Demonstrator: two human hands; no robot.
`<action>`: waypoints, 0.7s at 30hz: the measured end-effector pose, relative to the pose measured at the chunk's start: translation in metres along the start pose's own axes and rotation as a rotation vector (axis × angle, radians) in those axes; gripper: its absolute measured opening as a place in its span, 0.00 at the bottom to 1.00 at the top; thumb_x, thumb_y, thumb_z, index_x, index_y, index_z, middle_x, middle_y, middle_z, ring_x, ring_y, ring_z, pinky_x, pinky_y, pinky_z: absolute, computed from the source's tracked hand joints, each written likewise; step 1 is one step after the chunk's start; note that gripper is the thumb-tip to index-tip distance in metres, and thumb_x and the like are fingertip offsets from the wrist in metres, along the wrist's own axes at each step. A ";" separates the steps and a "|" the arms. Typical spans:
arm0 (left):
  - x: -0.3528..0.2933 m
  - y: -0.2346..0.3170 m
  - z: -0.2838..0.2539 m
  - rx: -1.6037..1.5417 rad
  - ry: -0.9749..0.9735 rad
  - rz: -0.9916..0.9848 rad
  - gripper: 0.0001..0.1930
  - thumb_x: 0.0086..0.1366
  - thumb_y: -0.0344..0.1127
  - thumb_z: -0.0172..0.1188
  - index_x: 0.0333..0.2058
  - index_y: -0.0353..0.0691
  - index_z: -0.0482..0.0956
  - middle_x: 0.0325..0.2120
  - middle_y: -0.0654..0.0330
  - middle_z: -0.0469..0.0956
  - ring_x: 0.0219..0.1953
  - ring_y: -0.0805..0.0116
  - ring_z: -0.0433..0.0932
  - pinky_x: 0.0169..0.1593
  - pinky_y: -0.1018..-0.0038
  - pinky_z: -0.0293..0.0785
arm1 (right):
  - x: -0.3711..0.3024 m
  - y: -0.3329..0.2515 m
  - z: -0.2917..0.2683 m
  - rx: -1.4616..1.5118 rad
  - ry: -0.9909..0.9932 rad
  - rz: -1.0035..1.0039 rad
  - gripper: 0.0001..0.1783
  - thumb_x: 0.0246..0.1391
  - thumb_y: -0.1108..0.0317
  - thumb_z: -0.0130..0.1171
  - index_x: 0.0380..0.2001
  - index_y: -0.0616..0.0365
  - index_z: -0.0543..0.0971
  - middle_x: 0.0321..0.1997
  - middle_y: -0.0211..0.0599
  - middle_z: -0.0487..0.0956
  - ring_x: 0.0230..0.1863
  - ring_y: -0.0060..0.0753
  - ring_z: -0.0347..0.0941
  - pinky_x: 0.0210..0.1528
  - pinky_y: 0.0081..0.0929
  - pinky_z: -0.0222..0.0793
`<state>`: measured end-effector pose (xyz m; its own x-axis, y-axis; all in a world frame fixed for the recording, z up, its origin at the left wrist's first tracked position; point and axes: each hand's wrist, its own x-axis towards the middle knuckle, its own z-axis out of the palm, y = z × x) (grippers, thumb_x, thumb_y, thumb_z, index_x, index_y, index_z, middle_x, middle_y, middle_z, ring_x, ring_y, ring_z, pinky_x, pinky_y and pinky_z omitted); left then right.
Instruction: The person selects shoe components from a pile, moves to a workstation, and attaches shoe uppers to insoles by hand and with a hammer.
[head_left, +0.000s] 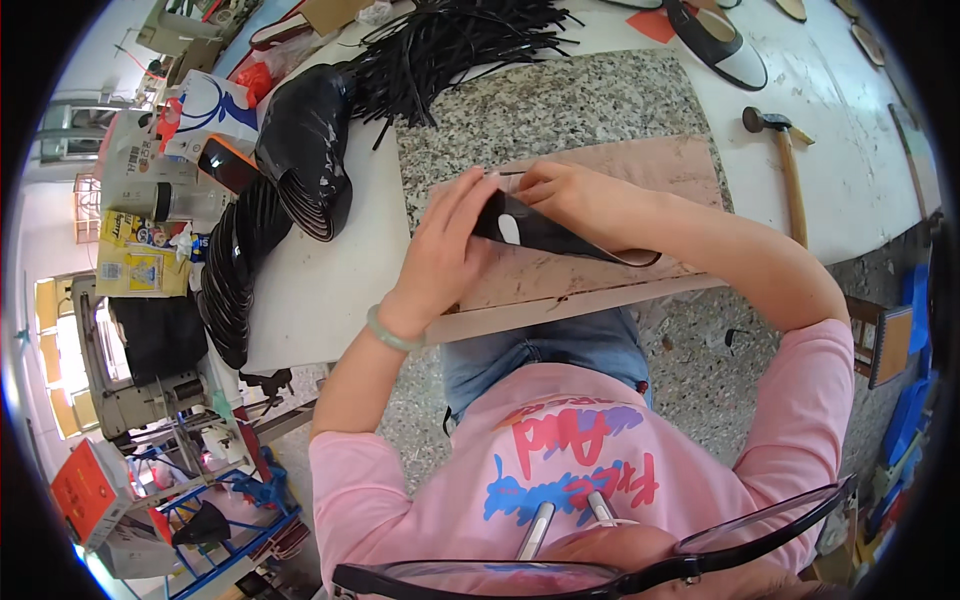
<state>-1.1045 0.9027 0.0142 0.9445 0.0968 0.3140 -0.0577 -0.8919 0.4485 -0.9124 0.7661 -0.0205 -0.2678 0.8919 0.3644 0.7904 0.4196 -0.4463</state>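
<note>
A curved black leather shoe upper (560,240) with a white oval spot stands tilted between my hands, over a pinkish-tan sheet (660,165) on a speckled granite slab (580,95). At its left end my left hand (452,235) grips it, the fingers closed together along the edge. My right hand (580,203) is curled at its far side, with fingers bent and pinched at the upper's edge. The upper partly hides those fingertips, and any smaller thing in them cannot be made out.
A hammer (790,165) lies right of the slab. Black strips (455,50) are heaped at its far edge. Stacked black uppers (305,140) and a second stack (240,265) lie left. A black-and-white shoe (718,45) sits at the far right. Packages (145,250) crowd the left edge.
</note>
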 end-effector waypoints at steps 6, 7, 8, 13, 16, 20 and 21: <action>-0.006 -0.012 0.009 -0.058 0.152 0.054 0.33 0.41 0.12 0.52 0.51 0.37 0.69 0.53 0.48 0.69 0.52 0.46 0.70 0.54 0.60 0.70 | 0.002 -0.033 0.002 -0.026 0.323 0.385 0.15 0.50 0.69 0.60 0.41 0.63 0.77 0.41 0.41 0.74 0.47 0.47 0.70 0.47 0.35 0.70; -0.008 -0.010 0.011 -0.055 0.146 0.064 0.34 0.41 0.12 0.52 0.52 0.37 0.69 0.52 0.48 0.69 0.52 0.46 0.70 0.54 0.61 0.70 | 0.002 -0.036 0.007 -0.047 0.303 0.444 0.15 0.50 0.68 0.60 0.40 0.63 0.77 0.40 0.41 0.73 0.46 0.46 0.70 0.46 0.35 0.70; -0.009 -0.008 0.012 -0.053 0.140 0.073 0.35 0.41 0.11 0.52 0.53 0.37 0.69 0.52 0.48 0.69 0.52 0.46 0.71 0.55 0.61 0.70 | 0.003 -0.036 0.010 -0.056 0.305 0.448 0.15 0.50 0.68 0.60 0.40 0.63 0.77 0.40 0.41 0.73 0.46 0.46 0.70 0.46 0.35 0.70; -0.005 0.000 0.012 -0.020 0.178 0.010 0.35 0.41 0.09 0.48 0.52 0.35 0.71 0.48 0.48 0.73 0.51 0.47 0.73 0.55 0.63 0.71 | 0.002 -0.041 0.019 -0.240 0.366 0.358 0.13 0.48 0.66 0.62 0.37 0.60 0.77 0.39 0.37 0.72 0.43 0.40 0.68 0.44 0.32 0.68; -0.004 -0.002 0.015 0.003 0.196 -0.011 0.34 0.43 0.09 0.48 0.53 0.36 0.71 0.49 0.48 0.74 0.52 0.49 0.73 0.54 0.64 0.72 | 0.002 -0.047 0.024 -0.222 0.393 0.411 0.15 0.45 0.73 0.62 0.39 0.61 0.77 0.39 0.38 0.72 0.44 0.43 0.69 0.46 0.33 0.68; 0.000 -0.003 0.017 0.008 0.207 -0.009 0.29 0.48 0.13 0.52 0.52 0.37 0.74 0.48 0.48 0.76 0.50 0.50 0.75 0.52 0.66 0.73 | 0.013 -0.051 0.027 -0.157 0.480 0.416 0.10 0.44 0.74 0.60 0.33 0.59 0.76 0.36 0.37 0.73 0.43 0.44 0.68 0.45 0.34 0.67; 0.002 -0.005 0.017 0.005 0.216 -0.018 0.29 0.48 0.13 0.52 0.52 0.37 0.74 0.48 0.48 0.76 0.50 0.50 0.75 0.52 0.66 0.73 | 0.013 -0.048 0.029 -0.139 0.451 0.398 0.10 0.43 0.76 0.59 0.32 0.59 0.75 0.35 0.40 0.74 0.41 0.45 0.69 0.43 0.36 0.68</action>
<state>-1.0966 0.9002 -0.0020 0.8541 0.2045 0.4782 -0.0393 -0.8915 0.4514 -0.9695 0.7628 -0.0181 0.2979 0.8037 0.5151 0.8545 0.0160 -0.5192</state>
